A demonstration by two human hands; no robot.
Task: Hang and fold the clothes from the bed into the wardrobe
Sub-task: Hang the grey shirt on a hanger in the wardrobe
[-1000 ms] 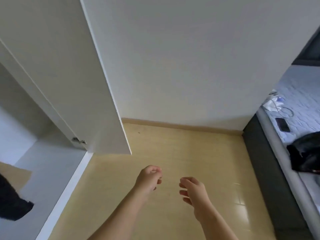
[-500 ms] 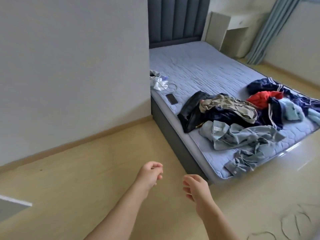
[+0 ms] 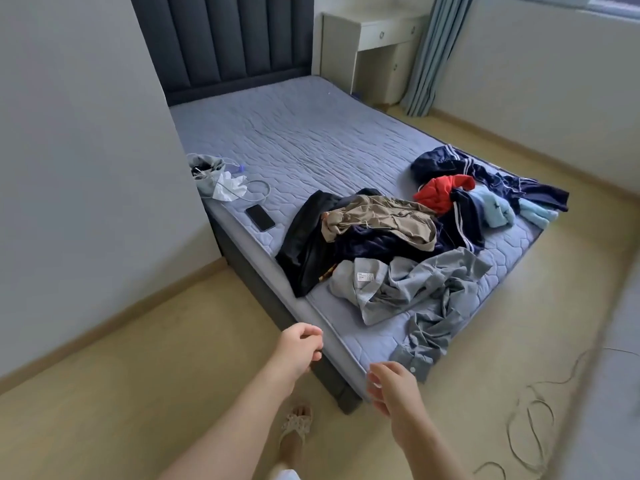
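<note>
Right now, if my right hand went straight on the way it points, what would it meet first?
Probably the mattress edge just ahead of your right hand; the grey shirt cuff lies slightly right of that line. Depth is unclear from one view.

A heap of crumpled clothes point(image 3: 398, 237) lies on the near end of the blue-grey quilted bed point(image 3: 311, 143). A black garment point(image 3: 304, 244) reaches the side edge, and beside it a tan garment point(image 3: 377, 221) lies on a dark navy one point(image 3: 374, 245). A grey shirt point(image 3: 408, 285) sprawls nearest, label showing, one cuff over the mattress edge. Farther off lie a red garment point(image 3: 441, 188), a white-striped navy jacket point(image 3: 446, 161) and a pale blue piece point(image 3: 497, 209).
</note>
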